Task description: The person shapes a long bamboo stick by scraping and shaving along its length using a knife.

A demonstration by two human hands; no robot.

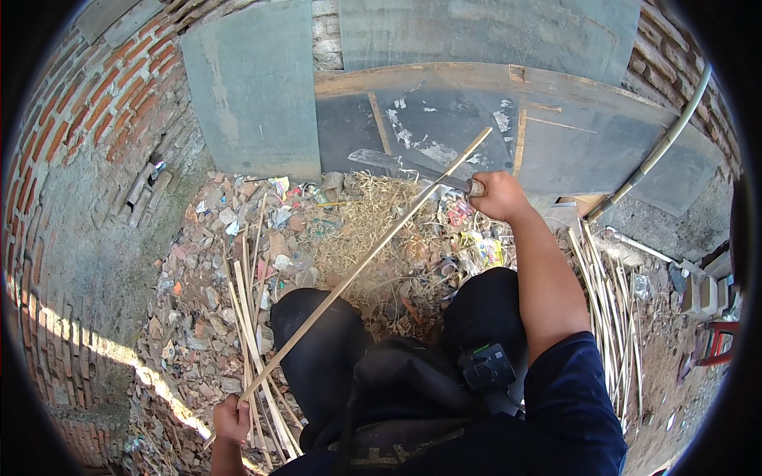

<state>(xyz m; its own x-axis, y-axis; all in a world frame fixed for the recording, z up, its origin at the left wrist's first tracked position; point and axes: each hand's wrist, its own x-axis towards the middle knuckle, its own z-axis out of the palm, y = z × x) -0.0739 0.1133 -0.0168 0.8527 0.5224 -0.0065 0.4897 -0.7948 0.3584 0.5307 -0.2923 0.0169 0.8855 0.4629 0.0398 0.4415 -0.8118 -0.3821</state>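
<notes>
A long pale bamboo strip (365, 266) is held at its lower end by the left hand (231, 421), whose fingers are wrapped tightly round it near the bottom edge of the view. From there the strip runs diagonally up and to the right, across the left knee, to a tip in front of the dark wooden board (444, 119) leaning against the brick wall (87, 135). A large knife (405, 166) is gripped by the right hand (498, 196), the fingers shut firmly round its handle; its broad blade points left and meets the strip near the upper end. A heap of fine bamboo shavings (365, 230) lies on the rubble-strewn ground just beyond the knees. A bundle of split strips (254, 333) is laid beside the left leg, and another bundle (607, 317) lies to the right of the right arm. A pale pipe (659, 151) is propped against the wall at the upper right.
</notes>
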